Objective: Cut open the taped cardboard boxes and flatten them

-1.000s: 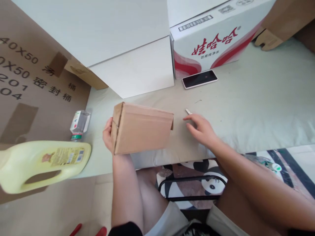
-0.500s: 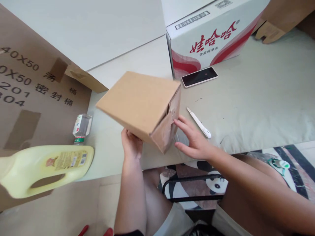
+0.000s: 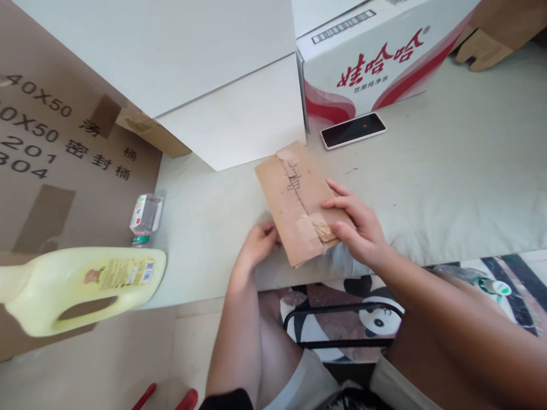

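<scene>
A brown cardboard box (image 3: pixel 294 193) is held over the pale padded surface, its taped and scribbled end face turned up toward me. Clear tape along the seam is wrinkled and torn near the close right corner. My left hand (image 3: pixel 258 245) has its fingers curled against the box's lower left edge, the fingertips partly hidden behind it. On the opposite side, my right hand (image 3: pixel 361 225) grips the right edge, fingers and thumb resting on the end face. The white pen-like tool seen earlier is not visible now.
A phone (image 3: pixel 354 131) lies before a white and red carton (image 3: pixel 371 74). A large white box (image 3: pixel 239 125) stands behind. To the left are a small clear bottle (image 3: pixel 146 219), a yellow jug (image 3: pixel 85 287) and a big brown carton (image 3: pixel 38 171). A black metal bar (image 3: pixel 342 343) crosses below.
The cardboard box has turned so its taped end now faces up, and it has shifted right. Both hands moved with it; my right hand now covers the place where the white tool lay.
</scene>
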### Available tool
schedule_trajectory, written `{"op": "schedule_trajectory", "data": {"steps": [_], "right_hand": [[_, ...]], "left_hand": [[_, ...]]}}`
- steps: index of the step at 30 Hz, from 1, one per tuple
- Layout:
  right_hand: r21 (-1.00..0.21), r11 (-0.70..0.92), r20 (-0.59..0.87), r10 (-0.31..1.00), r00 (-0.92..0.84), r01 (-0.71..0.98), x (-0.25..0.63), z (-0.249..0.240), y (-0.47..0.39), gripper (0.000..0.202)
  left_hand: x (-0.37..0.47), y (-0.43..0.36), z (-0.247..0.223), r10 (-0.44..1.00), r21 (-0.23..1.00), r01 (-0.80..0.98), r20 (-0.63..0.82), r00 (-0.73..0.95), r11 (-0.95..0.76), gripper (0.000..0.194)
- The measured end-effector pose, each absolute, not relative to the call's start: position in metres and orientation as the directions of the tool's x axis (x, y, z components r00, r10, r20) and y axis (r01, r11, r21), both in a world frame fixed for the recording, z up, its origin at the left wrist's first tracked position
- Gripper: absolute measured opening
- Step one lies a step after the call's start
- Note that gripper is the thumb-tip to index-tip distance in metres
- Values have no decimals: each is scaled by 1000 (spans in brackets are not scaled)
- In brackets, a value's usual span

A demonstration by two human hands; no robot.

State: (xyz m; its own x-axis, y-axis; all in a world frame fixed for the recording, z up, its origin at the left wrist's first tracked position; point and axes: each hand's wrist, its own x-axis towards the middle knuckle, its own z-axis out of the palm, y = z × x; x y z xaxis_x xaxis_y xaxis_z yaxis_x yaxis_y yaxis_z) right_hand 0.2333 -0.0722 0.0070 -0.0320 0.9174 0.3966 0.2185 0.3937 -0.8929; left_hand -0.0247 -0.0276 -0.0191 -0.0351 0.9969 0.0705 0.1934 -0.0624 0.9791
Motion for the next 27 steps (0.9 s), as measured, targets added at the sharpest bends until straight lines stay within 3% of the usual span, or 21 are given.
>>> {"op": "schedule_trajectory", "data": {"steps": [2,4,6,8,10,12,14,16,18,20,22,24,27], "right_hand": [[-891,398,383,917,-108,217,230,10,-73,34],[-898,398,367,913,-181,186,227,11,-75,38],[-904,400,361,903,-233,152,224,10,-76,42],[-912,388,350,905,-243,130,223,8,-75,45],[-928,337,318,938,-137,157,227,6,-72,49],[-926,210,236,971,46,315,235,4,-65,45],[-826,37,168,969,183,562,246,0,-58,39],[-634,-82,102,977,188,769,258,-5,-52,40],[-485,-120,14,989,145,866,266,-10,-47,41],[-432,-138,-63,990,123,891,270,-13,-45,40],[-499,-160,-81,987,137,852,271,-12,-43,44],[-690,-156,-56,985,163,707,269,-7,-40,48],[-973,-74,-33,982,187,218,265,11,-38,39]], "left_hand": [[-27,-22,-15,984,973,216,115,-139,-83,46],[-27,-20,-9,924,927,279,317,-216,-252,62],[-23,-22,-2,860,825,381,494,-127,-418,65],[-17,-25,1,837,747,446,547,10,-493,55],[-11,-27,1,823,714,469,566,51,-520,47],[-7,-28,0,813,708,469,581,36,-527,46],[-7,-27,-1,813,707,475,582,31,-524,48],[-7,-27,-2,816,710,479,577,25,-516,50],[-8,-26,-2,816,712,480,578,16,-513,50],[-8,-26,-2,817,714,480,576,11,-510,51],[-7,-26,-2,817,715,476,577,10,-511,51],[-7,-26,-2,818,716,476,576,11,-511,51],[-7,-27,-2,826,718,488,564,9,-496,54]]}}
